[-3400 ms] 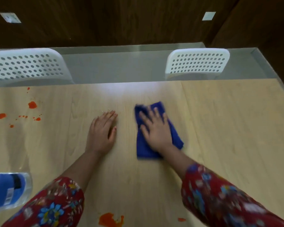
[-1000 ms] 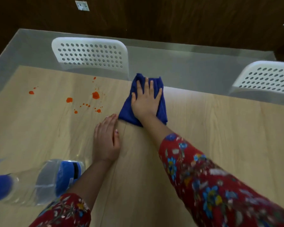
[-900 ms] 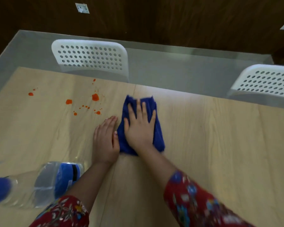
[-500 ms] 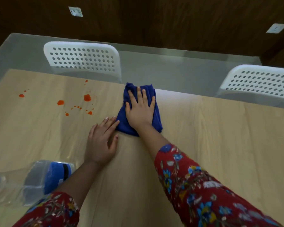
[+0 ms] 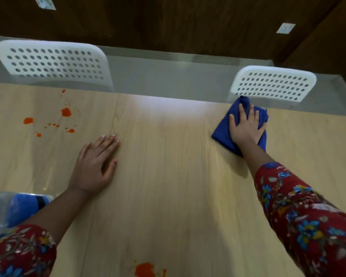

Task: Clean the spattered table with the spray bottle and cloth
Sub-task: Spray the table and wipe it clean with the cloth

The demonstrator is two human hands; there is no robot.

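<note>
Nearest, below and between both hands: an orange blot (image 5: 147, 269) on the wooden table (image 5: 178, 176), cut off by the lower frame edge.

Left of the left forearm, partly behind it: the spray bottle (image 5: 8, 208), clear with a blue label, blurred; not held.

Left hand (image 5: 94, 164): palm down on bare wood, fingers straight and close together, gripping nothing.

Beyond and left of the left hand: a cluster of orange spatters (image 5: 66, 112).

Right hand (image 5: 246, 128): well apart from the left, laid flat on the folded blue cloth (image 5: 221, 133), fingers spread and pressing it down at the far table edge.

Beyond that edge: one white perforated chair (image 5: 54, 63) past the left hand, another chair (image 5: 272, 84) just past the cloth.
</note>
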